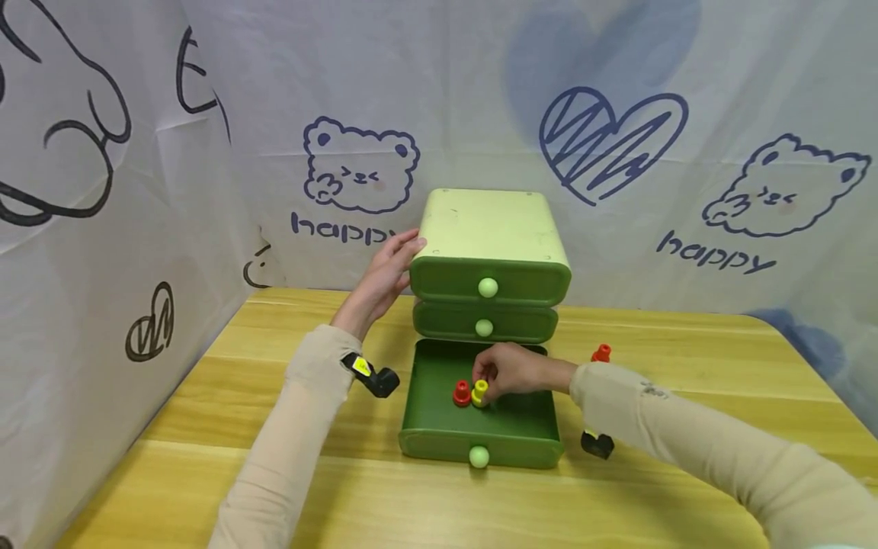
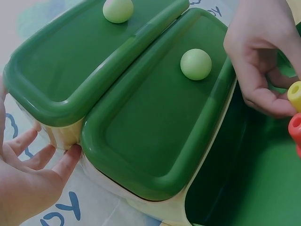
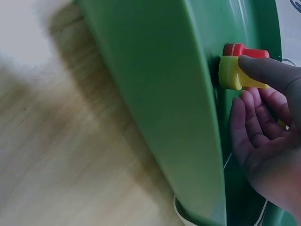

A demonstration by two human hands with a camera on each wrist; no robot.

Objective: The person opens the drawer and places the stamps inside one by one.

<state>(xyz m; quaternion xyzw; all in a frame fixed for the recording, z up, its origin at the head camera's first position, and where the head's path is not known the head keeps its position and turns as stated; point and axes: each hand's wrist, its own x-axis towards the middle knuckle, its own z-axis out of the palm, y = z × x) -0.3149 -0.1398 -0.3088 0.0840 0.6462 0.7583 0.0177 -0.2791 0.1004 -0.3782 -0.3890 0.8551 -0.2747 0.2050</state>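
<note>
A small cabinet (image 1: 490, 225) with a pale yellow-green top and dark green drawer fronts stands on the table. Its bottom drawer (image 1: 439, 438) is pulled out; the two above are closed. Inside the drawer, a yellow stepped peg (image 1: 481, 391) with a hole in its top stands beside a similar red peg (image 1: 462, 393). My right hand (image 1: 514, 369) reaches in and pinches the yellow peg, thumb on its side in the right wrist view. My left hand (image 1: 387, 274) rests its extended fingers (image 2: 68, 162) against the cabinet's left side, by the upper drawers.
Another red peg (image 1: 601, 353) stands on the wooden table (image 1: 329, 488) right of the cabinet, partly behind the right sleeve (image 1: 652, 404). A printed white cloth (image 1: 466, 91) hangs behind and at the left. Round pale green knobs (image 1: 488, 287) stick out from the drawers.
</note>
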